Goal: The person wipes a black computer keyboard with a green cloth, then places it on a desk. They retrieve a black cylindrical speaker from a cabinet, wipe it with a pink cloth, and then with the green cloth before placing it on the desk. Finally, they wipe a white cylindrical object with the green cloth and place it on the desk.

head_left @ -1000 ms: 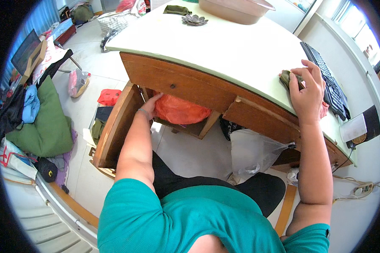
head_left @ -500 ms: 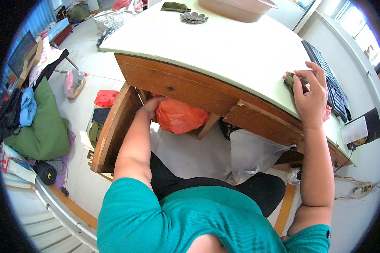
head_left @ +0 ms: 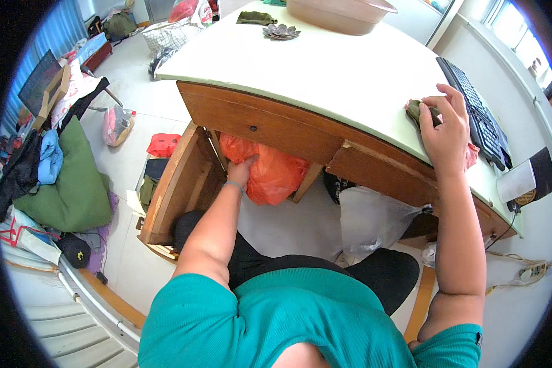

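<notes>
My left hand (head_left: pixel 241 174) reaches under the desktop to an orange-red plastic bag (head_left: pixel 277 175), bulging in the open compartment of the brown wooden desk. Its thumb presses into the bag's front; the other fingers are partly hidden, and the hand appears closed on the plastic. The compartment's wooden door (head_left: pixel 187 184) stands swung out, left of my forearm. On the right side of the desktop, my right hand (head_left: pixel 449 138) rests with curled fingers around a small dark green cloth bundle (head_left: pixel 424 113). Some pink cloth (head_left: pixel 471 156) shows beside that wrist.
A black keyboard (head_left: pixel 475 110) lies beyond my right hand. A large basin (head_left: pixel 343 15), a flower-shaped dish (head_left: pixel 281 32) and a dark green pouch (head_left: pixel 256 18) sit farther back. A translucent bag (head_left: pixel 374 214) hangs under the desk. A green cushion (head_left: pixel 73 184) lies left.
My left hand has moved from the bag's left side onto its front, and the bag bulges slightly farther out. My right hand stays at the green cloth. The view has shifted slightly.
</notes>
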Action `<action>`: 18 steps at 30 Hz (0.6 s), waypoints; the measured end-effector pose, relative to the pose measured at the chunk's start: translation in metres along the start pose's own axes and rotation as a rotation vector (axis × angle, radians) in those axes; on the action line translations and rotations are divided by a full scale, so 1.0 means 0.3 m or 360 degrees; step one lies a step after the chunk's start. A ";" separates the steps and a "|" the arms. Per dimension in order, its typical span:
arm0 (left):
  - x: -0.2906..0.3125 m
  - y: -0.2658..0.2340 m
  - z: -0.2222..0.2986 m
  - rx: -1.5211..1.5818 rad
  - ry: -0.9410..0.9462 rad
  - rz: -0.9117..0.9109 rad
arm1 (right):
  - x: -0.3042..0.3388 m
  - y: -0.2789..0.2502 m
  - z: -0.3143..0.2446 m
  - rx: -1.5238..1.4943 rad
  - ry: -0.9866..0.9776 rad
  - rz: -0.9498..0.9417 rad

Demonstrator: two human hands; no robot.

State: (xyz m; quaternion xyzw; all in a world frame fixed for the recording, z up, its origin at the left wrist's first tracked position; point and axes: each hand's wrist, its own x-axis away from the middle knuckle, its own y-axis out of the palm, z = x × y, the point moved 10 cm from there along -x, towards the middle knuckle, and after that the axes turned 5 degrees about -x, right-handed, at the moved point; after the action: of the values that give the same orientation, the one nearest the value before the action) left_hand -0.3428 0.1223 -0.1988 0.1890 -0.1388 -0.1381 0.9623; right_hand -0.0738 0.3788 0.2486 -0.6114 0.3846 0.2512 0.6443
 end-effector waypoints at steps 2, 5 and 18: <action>0.049 -0.025 -0.008 0.0048 0.0004 0.0084 | -0.001 -0.002 -0.002 -0.0021 0.0000 0.0021; 0.133 -0.046 0.002 0.0146 -0.0013 0.0245 | 0.005 -0.005 0.004 -0.0057 0.0007 0.0019; 0.157 -0.098 -0.032 0.0236 -0.0210 0.0245 | 0.009 -0.011 0.001 -0.0067 -0.0007 0.0016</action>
State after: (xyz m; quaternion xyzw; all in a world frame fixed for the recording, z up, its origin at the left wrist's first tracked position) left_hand -0.3024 0.0842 -0.2092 0.2391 -0.2258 -0.0652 0.9421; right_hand -0.0695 0.3784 0.2485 -0.6224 0.3810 0.2637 0.6308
